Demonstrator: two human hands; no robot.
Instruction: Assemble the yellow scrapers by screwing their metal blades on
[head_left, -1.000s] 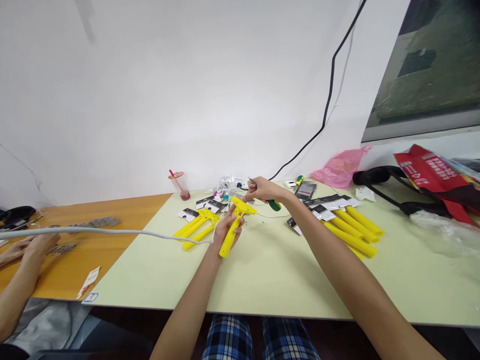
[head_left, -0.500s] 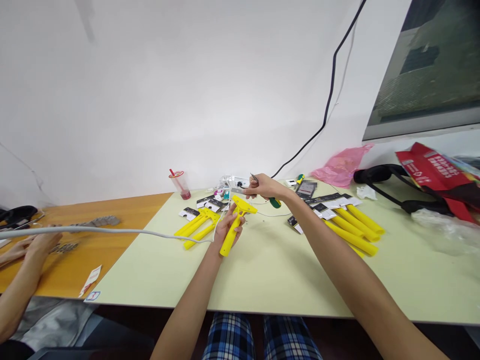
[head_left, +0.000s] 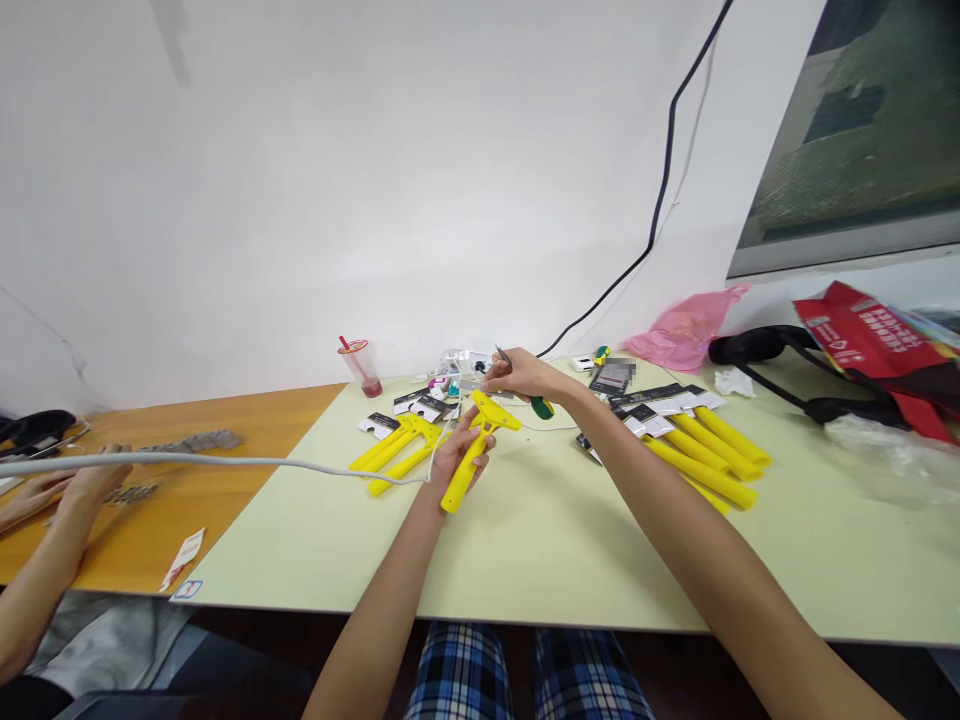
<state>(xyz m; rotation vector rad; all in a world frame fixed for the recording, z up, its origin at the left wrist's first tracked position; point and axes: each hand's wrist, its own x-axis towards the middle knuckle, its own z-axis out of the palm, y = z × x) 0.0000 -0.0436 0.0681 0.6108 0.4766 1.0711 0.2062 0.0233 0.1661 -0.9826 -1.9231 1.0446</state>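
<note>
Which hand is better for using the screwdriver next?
Probably the right hand: it holds the green-handled screwdriver, right beside the head of the yellow tool. The left hand is busy gripping the yellow tool.

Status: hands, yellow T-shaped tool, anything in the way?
Left hand holds yellow T-shaped tool by its handle. Right hand grips green-handled tool, close to the yellow head. Pale cable crosses view by left hand; contact unclear.

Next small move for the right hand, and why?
Probably lower the right hand to the head of the yellow tool: it hovers close by, the left hand grips the handle, and the held green screwdriver points tip-up, away.
</note>
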